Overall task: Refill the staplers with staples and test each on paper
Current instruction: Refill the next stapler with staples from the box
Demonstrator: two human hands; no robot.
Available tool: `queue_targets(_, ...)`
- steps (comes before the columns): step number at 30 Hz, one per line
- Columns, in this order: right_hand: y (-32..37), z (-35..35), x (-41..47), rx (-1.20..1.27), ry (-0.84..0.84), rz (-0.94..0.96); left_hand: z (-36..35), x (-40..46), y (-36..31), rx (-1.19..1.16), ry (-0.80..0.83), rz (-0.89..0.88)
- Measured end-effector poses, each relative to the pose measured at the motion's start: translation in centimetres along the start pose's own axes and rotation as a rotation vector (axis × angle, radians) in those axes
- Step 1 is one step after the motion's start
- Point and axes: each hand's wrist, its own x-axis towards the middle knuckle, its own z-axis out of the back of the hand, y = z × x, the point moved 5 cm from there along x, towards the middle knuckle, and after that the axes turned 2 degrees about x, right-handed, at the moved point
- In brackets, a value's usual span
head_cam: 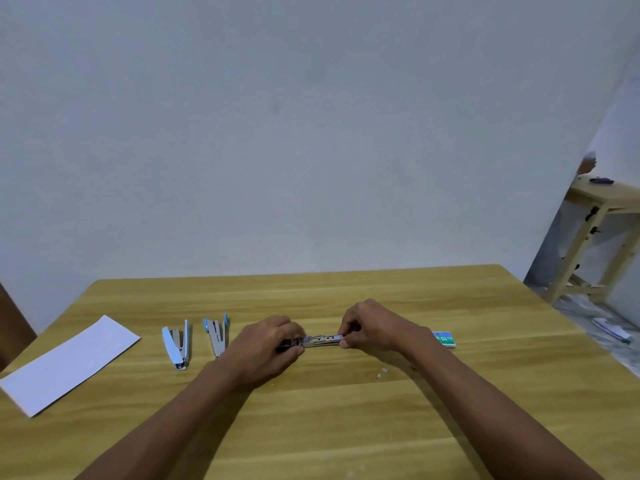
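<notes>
Both hands hold an opened stapler (322, 340) mid-table: left hand (268, 344) grips its base, right hand (367, 327) pinches the far end, seemingly loading staples; closing it carefully comes next

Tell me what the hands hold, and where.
Both hold one opened stapler: the left hand grips its left end, the right hand pinches its right end.

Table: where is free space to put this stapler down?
Bare table lies near the front edge, between the forearms, and along the far edge behind both hands. It is crowded on the left, around the paper and two open staplers.
</notes>
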Motion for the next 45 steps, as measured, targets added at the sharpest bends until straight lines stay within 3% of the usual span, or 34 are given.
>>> queue_targets(3,0.0,0.1,-0.1,-0.012,0.002,-0.009,1.3,-0.1,1.8,0.111,0.182,0.095)
queue_targets(5,0.3,-0.1,-0.2,-0.019,0.016,-0.001,2.3,0.1,2.9,-0.002,0.231,0.164)
queue_targets(9,1.1,-0.5,-1.0,-0.063,0.023,0.026,3.9,1.2,2.5,-0.382,0.080,0.287)
queue_targets(14,1.8,-0.6,-2.2,-0.168,0.032,0.081,2.4,1.6,-0.4,-0.510,-0.161,0.397)
queue_targets(17,1.7,-0.4,-2.8,-0.149,0.006,0.099,0.3,1.2,-1.6,-0.598,-0.137,0.416)
queue_targets(20,1.7,-0.5,-2.6,-0.123,-0.037,0.117,-1.5,1.5,-2.8,-0.452,-0.068,0.305)
queue_targets(23,1.7,-0.2,-2.6,-0.108,-0.077,0.112,-1.8,2.1,-2.9,-0.381,-0.122,0.295)
queue_targets(29,-1.1,2.3,-3.5,-0.004,-0.205,-0.055,-1.7,3.1,-2.3,-0.323,-0.040,0.425)
queue_targets(32,-3.8,5.5,-5.0,0.012,-0.348,-0.176,-1.0,3.6,-3.7,-0.192,-0.171,0.372)
queue_targets(34,-6.1,7.3,-6.5,0.035,-0.482,-0.278,-0.6,4.8,-5.8,-0.241,-0.259,0.322)
queue_targets(36,-8.3,8.4,-8.2,0.043,-0.586,-0.388,-0.8,6.5,-8.3,-0.372,-0.232,0.309)
queue_targets(40,-11.3,8.2,-10.8,0.069,-0.500,-0.558,-3.9,9.7,-11.5,-0.566,-0.066,0.504)
queue_targets(45,-12.1,6.4,-11.0,0.165,-0.407,-0.572,-6.5,11.8,-12.8,-0.625,-0.005,0.673)
